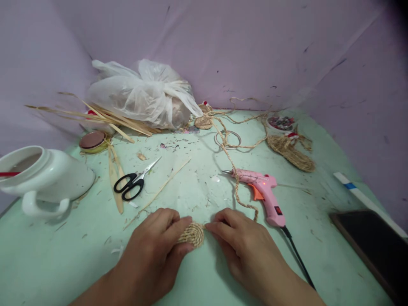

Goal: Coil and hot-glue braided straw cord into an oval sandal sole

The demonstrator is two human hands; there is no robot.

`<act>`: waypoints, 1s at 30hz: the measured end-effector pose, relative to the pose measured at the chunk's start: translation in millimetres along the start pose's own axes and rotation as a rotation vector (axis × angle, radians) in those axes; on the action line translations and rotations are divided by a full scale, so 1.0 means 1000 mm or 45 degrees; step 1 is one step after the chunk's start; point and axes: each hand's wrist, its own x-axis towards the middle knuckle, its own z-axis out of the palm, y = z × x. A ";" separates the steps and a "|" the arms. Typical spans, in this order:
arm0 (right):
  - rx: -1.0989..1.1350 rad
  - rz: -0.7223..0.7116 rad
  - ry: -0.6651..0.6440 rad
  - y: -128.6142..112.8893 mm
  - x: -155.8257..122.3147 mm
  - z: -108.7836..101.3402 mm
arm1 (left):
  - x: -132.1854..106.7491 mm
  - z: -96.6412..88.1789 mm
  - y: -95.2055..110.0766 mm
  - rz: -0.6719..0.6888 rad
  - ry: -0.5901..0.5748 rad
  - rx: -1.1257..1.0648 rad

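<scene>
A small coiled disc of braided straw [192, 233] lies on the pale green table [197, 187], near its front edge. My left hand [156, 246] is closed around the disc's left side, thumb and fingers gripping it. My right hand [242, 244] pinches the disc's right edge where the braided straw cord [235, 178] joins it. The cord runs away from the disc, past a pink glue gun [264, 193] lying just right of my right hand, toward the back of the table.
Black-handled scissors [133, 182] lie left of centre. A white jug [41, 178] stands at far left, a white plastic bag [143, 95] and straw strips [105, 117] behind. A woven straw piece [291, 153] and a bead dish [281, 123] sit back right; a dark tablet [372, 246] right.
</scene>
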 end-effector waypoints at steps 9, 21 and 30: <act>0.068 0.055 -0.011 -0.004 -0.003 0.000 | 0.008 0.003 0.011 -0.166 -0.291 0.056; -0.069 0.256 -0.020 -0.007 -0.009 -0.001 | 0.004 0.011 0.006 -0.208 -0.155 0.083; -0.041 0.212 0.101 0.003 -0.004 0.005 | 0.002 0.011 0.004 -0.044 -0.057 0.114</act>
